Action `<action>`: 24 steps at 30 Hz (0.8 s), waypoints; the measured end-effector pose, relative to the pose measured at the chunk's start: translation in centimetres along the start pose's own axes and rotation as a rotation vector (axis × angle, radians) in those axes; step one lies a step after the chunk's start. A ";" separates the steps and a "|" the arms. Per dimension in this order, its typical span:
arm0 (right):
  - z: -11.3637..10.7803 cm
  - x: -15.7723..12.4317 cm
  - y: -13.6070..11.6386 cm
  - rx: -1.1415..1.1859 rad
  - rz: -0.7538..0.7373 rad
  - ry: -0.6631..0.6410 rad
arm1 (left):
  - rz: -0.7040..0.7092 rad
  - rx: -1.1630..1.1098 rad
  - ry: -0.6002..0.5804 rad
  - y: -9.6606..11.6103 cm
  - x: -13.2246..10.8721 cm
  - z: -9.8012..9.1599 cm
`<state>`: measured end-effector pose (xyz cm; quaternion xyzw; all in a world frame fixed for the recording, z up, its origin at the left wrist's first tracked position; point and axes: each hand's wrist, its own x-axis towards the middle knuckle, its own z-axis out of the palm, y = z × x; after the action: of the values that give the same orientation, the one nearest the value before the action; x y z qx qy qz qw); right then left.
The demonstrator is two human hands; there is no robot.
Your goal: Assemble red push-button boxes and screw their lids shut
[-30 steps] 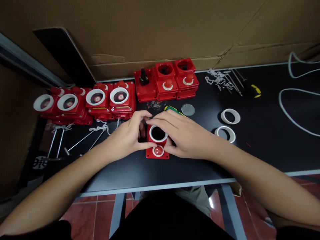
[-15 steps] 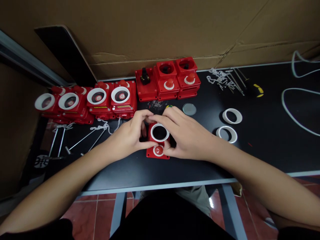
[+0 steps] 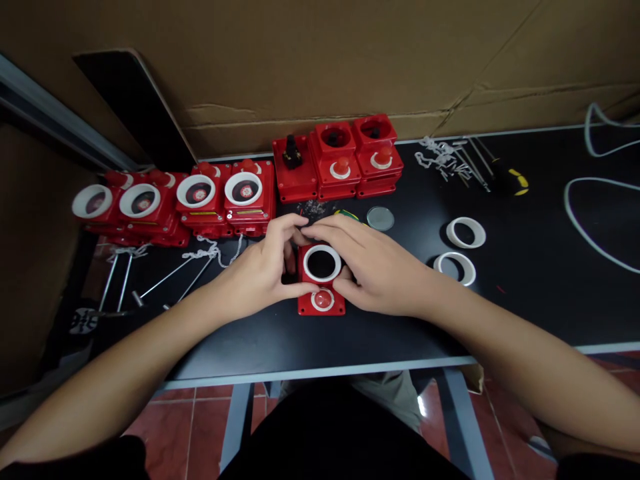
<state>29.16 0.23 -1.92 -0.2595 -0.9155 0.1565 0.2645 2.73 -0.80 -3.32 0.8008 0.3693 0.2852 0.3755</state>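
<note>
A small red housing (image 3: 304,309) stands on the black tabletop in front of me. Its round opening carries a white ring (image 3: 306,264), and a red domed button (image 3: 323,299) in a white collar sits on the near side. My left hand (image 3: 263,270) curls round the left of the housing, thumb along the ring's near edge. From the other side, my right hand (image 3: 380,270) bends its fingers round the ring and the housing's right. Both sets of fingertips nearly meet behind the ring. How firmly each hand presses is partly hidden.
Finished-looking red units with white rings (image 3: 243,190) line the left back; red units without rings (image 3: 334,160) stand beside them. A clear disc (image 3: 381,218), two loose white rings (image 3: 466,232), a screwdriver (image 3: 517,181) and small metal parts (image 3: 450,167) lie right. T-shaped rods (image 3: 165,280) lie left.
The housing has shifted slightly right and turned a little. My right thumb has drawn away from the red button, leaving more of it showing. Both hands stay round the housing.
</note>
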 end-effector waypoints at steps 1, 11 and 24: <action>-0.2 0.0 0.1 -0.002 0.006 0.000 | -0.014 -0.008 0.000 0.0 0.0 0.0; -2.6 0.2 0.1 0.151 0.266 -0.181 | -0.138 -0.117 -0.011 1.3 1.2 -0.8; -2.4 0.3 0.5 0.215 0.395 -0.200 | -0.162 -0.110 0.007 1.5 1.1 -0.6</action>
<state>30.46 1.15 -0.04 -0.3872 -0.8467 0.3266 0.1628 3.48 -0.35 -1.55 0.7455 0.4178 0.2767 0.4394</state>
